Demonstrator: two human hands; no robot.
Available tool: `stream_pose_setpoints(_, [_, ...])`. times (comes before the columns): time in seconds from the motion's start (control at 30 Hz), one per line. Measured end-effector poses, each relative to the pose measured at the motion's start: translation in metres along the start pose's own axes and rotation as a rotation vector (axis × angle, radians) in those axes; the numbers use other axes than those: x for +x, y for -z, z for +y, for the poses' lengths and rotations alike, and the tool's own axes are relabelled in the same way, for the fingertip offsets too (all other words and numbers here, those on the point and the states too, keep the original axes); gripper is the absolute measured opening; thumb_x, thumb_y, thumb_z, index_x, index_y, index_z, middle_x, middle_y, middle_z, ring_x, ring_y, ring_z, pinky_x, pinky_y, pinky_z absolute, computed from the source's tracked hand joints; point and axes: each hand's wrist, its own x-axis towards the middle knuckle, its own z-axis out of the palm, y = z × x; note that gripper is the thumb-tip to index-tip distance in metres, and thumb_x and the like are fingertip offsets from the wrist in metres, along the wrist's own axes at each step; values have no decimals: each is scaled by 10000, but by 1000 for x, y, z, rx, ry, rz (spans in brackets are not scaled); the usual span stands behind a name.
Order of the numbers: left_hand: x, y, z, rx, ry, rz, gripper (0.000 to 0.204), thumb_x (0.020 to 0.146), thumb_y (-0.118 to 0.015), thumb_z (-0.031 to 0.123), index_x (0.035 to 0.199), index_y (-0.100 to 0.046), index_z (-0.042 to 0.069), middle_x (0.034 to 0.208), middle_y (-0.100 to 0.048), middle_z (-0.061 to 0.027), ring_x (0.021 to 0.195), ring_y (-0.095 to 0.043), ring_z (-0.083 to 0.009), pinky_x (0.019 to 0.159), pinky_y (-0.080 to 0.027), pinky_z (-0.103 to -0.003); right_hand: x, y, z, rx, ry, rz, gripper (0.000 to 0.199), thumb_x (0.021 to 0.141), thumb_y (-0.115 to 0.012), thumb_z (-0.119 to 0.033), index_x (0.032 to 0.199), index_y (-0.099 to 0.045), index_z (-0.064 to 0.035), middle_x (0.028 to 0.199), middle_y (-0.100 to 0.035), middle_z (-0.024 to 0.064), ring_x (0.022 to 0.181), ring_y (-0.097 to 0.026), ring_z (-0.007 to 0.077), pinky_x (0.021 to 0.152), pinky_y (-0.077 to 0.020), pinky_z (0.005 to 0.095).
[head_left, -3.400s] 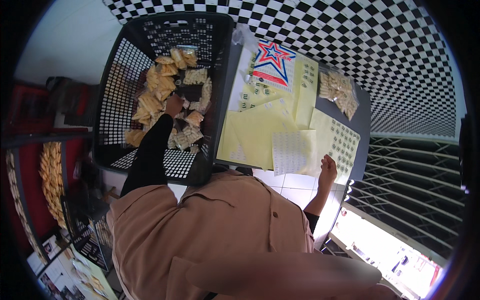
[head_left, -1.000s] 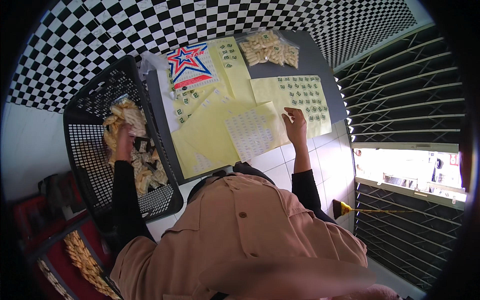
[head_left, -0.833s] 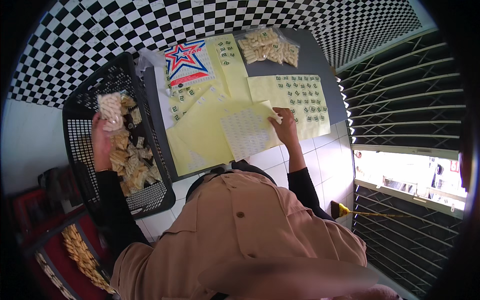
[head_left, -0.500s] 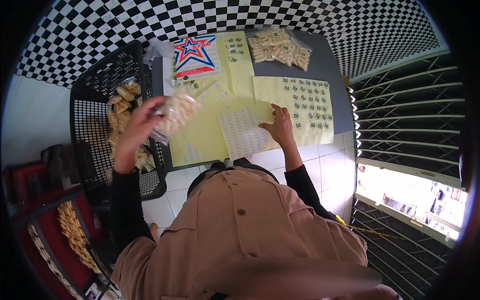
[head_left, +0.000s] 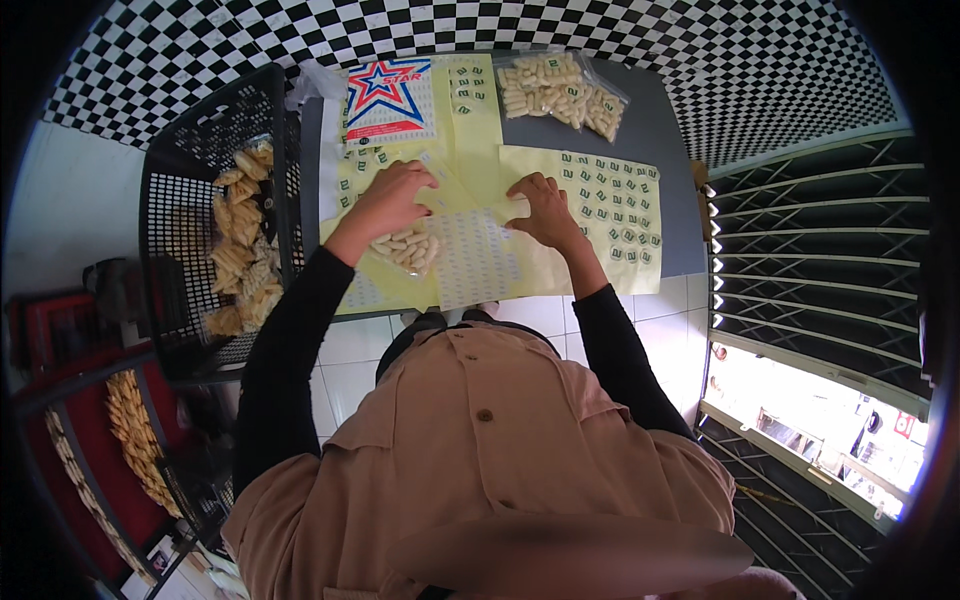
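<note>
In the head view, the white label sheet (head_left: 480, 262) lies near the front edge of the grey surface (head_left: 675, 150), and everything else can be placed from it. The small snack packet (head_left: 408, 248), clear and filled with pale pieces, now lies on yellow paper at the label sheet's left edge; half a second ago it was up in the air in the left hand, farther to the left of that sheet.

The left hand (head_left: 398, 195) is above and left of the label sheet, just over the packet's far end. Its thumb and forefinger stand apart with a gap showing, no longer wrapped around the packet; whether the palm side brushes the plastic I cannot tell. The right hand (head_left: 543, 212) hovers by the label sheet's upper right corner, fingers bent and spread, with nothing seen between them; contact with the paper is unclear.

Right of the label sheet lies the sticker sheet (head_left: 610, 205) with its round green stickers. Beyond the label sheet, toward the wall, are the large snack bag (head_left: 560, 92) and, farther left, the star-printed card (head_left: 387, 100). Well to its left stands the black crate (head_left: 180, 225) of packets.

My judgement: the carry from the crate is over, leaving the packet within both hands' reach and both sets of fingers free.
</note>
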Motion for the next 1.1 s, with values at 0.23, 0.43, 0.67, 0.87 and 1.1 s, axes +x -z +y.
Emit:
stream_pose_setpoints(0.23, [29, -69, 54, 57, 127, 72, 528, 615, -826, 143, 1080, -596, 50, 1053, -597, -105, 1015, -551, -314, 880, -430, -428, -11, 2, -3, 38, 28, 113, 501, 633, -809, -128, 1106, -642, -140, 1117, -544, 66, 1077, -492, 296, 908, -401, 430])
stream_pose_setpoints(0.43, [31, -87, 61, 27, 208, 65, 507, 587, -843, 143, 1024, -603, 49, 942, -618, -90, 946, -584, -280, 869, -403, -448, -39, -7, 0, 145, 59, 293, 360, 709, -741, -61, 1054, -636, -61, 1002, -574, 127, 959, -543, 327, 835, -456, 423])
stream_pose_setpoints(0.67, [44, -79, 52, -335, 207, -89, 270, 688, -752, 85, 911, -618, 15, 859, -656, -120, 801, -650, -236, 731, -483, -332, -61, -6, -16, 209, 132, 461, 233, 726, -718, -26, 939, -627, -51, 934, -564, 126, 892, -556, 316, 790, -465, 412])
stream_pose_setpoints(0.87, [45, -87, 48, -571, 168, -102, 264, 765, -692, 55, 1005, -595, 1, 844, -680, -92, 791, -640, -147, 683, -477, -291, -66, 3, -24, 109, 131, 515, 166, 739, -732, -81, 892, -669, -66, 888, -576, 88, 853, -556, 282, 760, -458, 391])
stream_pose_setpoints(1.1, [42, -79, 67, -780, 227, -131, 361, 781, -655, 25, 1130, -564, 14, 885, -696, -95, 787, -646, -143, 693, -477, -285, -69, -1, -24, 107, 118, 534, 198, 753, -737, -130, 941, -703, -78, 881, -610, 76, 857, -576, 272, 768, -460, 382])
